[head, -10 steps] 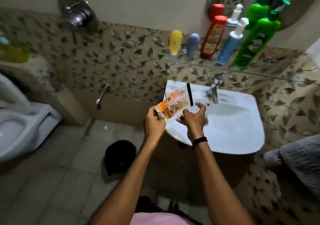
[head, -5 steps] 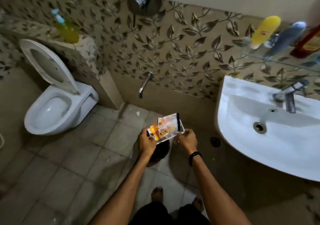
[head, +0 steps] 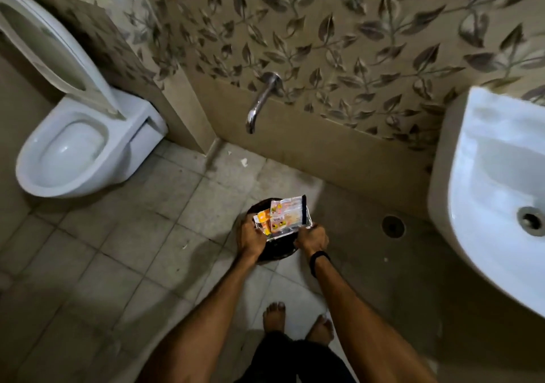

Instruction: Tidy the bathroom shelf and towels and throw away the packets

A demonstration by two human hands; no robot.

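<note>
A bunch of orange, white and silvery packets (head: 284,216) hangs right over a small dark bin (head: 275,250) on the floor. My left hand (head: 251,239) grips the bunch at its left side, fingers curled round the orange packet. At the lower right corner my right hand (head: 311,238) pinches the packets, a black band on that wrist. The packets and my hands hide most of the bin's opening. The shelf and the towels are out of view.
A white toilet (head: 79,146) with its lid up stands at the left. The white sink (head: 498,188) juts out at the right. A chrome spout (head: 261,102) sticks from the leaf-patterned wall. A floor drain (head: 393,226) lies right of the bin, my bare feet below it.
I have turned from the sink and shelf down to the floor. Both hands carried the packets down and now hold them low over the bin.
</note>
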